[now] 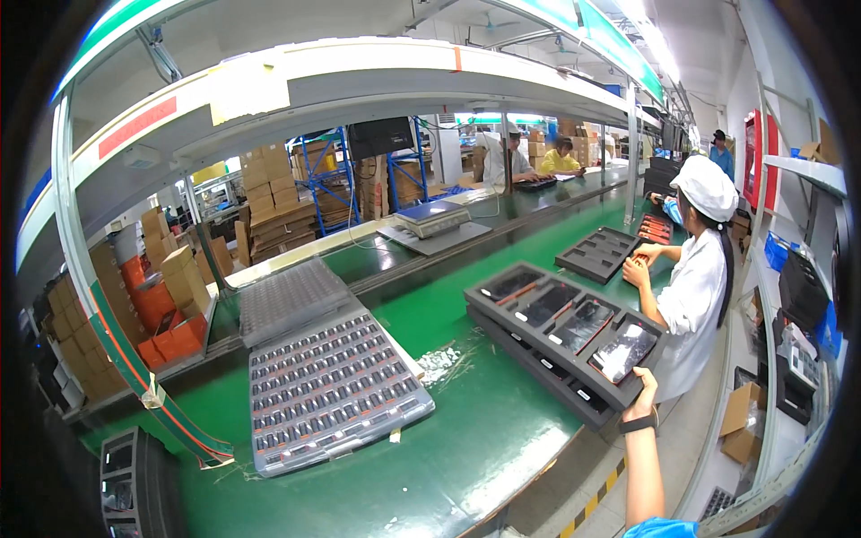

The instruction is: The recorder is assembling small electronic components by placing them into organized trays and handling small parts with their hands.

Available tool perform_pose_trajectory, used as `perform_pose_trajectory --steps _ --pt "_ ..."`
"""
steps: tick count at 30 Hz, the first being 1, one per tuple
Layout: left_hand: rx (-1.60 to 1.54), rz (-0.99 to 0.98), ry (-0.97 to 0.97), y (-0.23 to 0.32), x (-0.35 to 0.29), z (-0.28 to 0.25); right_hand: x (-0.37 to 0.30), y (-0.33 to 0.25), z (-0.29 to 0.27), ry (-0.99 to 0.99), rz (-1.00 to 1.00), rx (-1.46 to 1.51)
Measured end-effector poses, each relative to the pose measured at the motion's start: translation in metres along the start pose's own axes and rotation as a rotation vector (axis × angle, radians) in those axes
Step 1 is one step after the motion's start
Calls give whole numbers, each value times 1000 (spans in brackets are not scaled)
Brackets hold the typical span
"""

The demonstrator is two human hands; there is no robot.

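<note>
My right hand (640,397), with a dark band on its wrist, grips the near right corner of a black foam tray (587,316). Its compartments hold several flat devices with dark glossy screens, such as the device (625,351) nearest my hand. Directly beneath is a second loaded black tray (538,359), partly hidden by the upper one. Both trays are tilted and jut past the right edge of the green table (448,466). Whether my hand also bears on the lower tray, I cannot tell. No part of my left hand shows.
A clear plastic tray (336,457) of small dark parts lies left of centre, an emptier clear tray (291,291) behind it. A co-worker in white (695,278) stands close on the right, beside another black tray (596,254). A scale (432,218) and upright post (76,242) flank the table.
</note>
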State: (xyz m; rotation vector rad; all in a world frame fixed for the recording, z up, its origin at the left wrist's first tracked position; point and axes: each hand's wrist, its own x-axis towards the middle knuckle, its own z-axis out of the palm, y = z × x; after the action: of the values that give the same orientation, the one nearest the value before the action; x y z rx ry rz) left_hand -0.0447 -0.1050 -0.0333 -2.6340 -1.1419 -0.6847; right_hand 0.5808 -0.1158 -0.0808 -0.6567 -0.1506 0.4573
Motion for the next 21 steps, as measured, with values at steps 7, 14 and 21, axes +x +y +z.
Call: perform_pose_trajectory --steps 7,14,21 --pt "85 -71 -128 -13 -23 -1 -27 -17 5 -29 4 -554" --pt "927 -437 294 -88 -11 -86 -17 -13 -24 -19 -85 -1237" --pt "916 -1254 111 -207 -66 -92 16 2 -156 -94 -485 -1360"
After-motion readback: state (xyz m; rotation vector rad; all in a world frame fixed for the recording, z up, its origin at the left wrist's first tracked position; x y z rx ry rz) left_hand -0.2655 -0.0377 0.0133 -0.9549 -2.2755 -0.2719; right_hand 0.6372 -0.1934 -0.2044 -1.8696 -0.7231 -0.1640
